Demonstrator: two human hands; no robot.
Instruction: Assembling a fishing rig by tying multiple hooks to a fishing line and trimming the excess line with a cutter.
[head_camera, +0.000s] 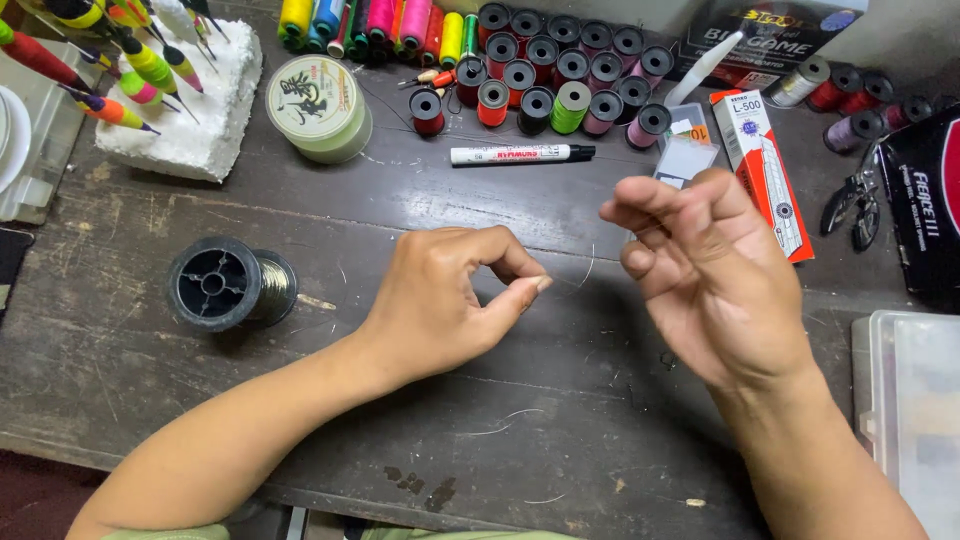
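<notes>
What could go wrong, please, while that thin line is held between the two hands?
The line is barely visible, so it could slip from the left hand pinch or the right hand fingers. Loose offcuts on the table could be confused with it. The black spool lies on its side and might roll.

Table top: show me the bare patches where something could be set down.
Bare wood lies between the black spool and the white marker, and along the near edge below the left hand. The far edge is crowded with thread spools.
</notes>
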